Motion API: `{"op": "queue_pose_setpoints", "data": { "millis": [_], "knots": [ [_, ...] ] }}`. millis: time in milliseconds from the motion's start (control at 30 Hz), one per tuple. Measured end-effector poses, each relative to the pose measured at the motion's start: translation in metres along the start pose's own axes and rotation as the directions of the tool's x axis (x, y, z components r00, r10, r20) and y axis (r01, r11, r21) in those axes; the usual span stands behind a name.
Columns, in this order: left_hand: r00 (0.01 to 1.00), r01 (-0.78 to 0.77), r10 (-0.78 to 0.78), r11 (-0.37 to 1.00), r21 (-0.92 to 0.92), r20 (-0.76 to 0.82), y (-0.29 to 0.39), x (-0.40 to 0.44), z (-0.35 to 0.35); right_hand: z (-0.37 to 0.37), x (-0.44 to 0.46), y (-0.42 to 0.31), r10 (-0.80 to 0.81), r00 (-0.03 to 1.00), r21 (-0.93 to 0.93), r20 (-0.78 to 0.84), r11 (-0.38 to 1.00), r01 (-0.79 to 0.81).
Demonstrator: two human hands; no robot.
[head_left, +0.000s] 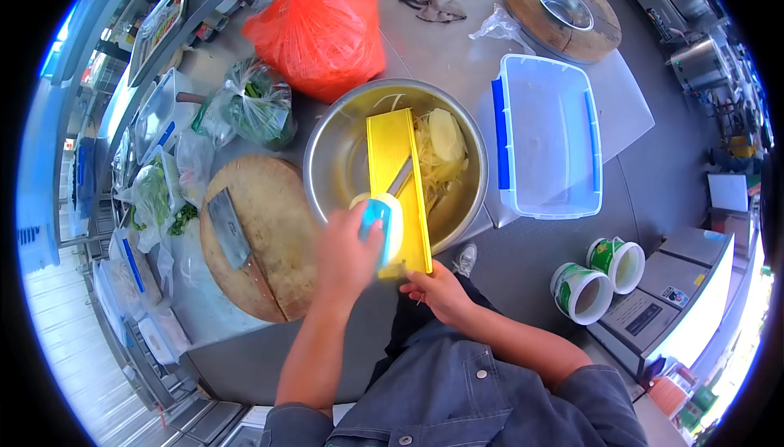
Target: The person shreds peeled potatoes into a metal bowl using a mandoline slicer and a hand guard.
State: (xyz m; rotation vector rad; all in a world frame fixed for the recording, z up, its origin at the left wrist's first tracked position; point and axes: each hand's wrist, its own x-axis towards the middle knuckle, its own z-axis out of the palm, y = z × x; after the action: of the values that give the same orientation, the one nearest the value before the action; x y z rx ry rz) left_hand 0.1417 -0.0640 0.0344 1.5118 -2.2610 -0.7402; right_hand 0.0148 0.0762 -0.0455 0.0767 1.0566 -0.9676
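— Held, and how?
— In the left hand (345, 256), blurred and curled: a blue-and-white block (396, 222), over a yellow slicer (390, 141). In the narrow grip of the right hand (441, 290): the slicer's near end.
— Lying where?
— Across a steel bowl (339, 153), above pale shreds (426, 165).
— Edges and room?
— Narrow gap to a clear box (551, 141) at right; chopping board (286, 202) with cleaver (229, 228) close at left; floor (523, 259) past the worktop (445, 47) edge.

Mandoline slicer (415, 220): bright yellow. Hand guard (394, 233): light blue and white. Cut potato (446, 135): pale yellow. Mixing bowl (319, 149): silver. Plastic bag (317, 35): orange-red. Storage box (549, 145): colourless, blue-edged. Round chopping board (282, 202): tan. Cleaver (229, 231): grey, brown-handled. Buckets (562, 285): white, green-printed. Jacket (445, 394): slate grey, pale-stitched.
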Motion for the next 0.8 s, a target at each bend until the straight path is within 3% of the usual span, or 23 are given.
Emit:
{"op": "queue_pose_setpoints", "data": {
  "millis": [133,333,567,800],
  "knots": [
    [0.995,0.009,-0.022,0.992,0.129,0.095,0.021,-0.006,0.007,-0.004,0.011,0.012,-0.054,0.998,0.101,0.023,0.994,0.051],
    [0.995,0.033,-0.054,0.974,0.223,0.086,0.027,-0.011,0.025,-0.007,0.019,0.027,-0.184,0.981,0.296,0.06,0.942,0.158],
    [0.989,0.08,-0.109,0.959,0.271,0.096,0.026,0.038,0.047,-0.009,0.02,0.032,-0.221,0.974,0.311,0.056,0.93,0.193],
    [0.999,0.035,-0.043,0.952,0.305,0.022,-0.008,0.143,0.074,-0.006,0.015,0.032,-0.213,0.977,0.258,0.015,0.945,0.202]
  ]
}}
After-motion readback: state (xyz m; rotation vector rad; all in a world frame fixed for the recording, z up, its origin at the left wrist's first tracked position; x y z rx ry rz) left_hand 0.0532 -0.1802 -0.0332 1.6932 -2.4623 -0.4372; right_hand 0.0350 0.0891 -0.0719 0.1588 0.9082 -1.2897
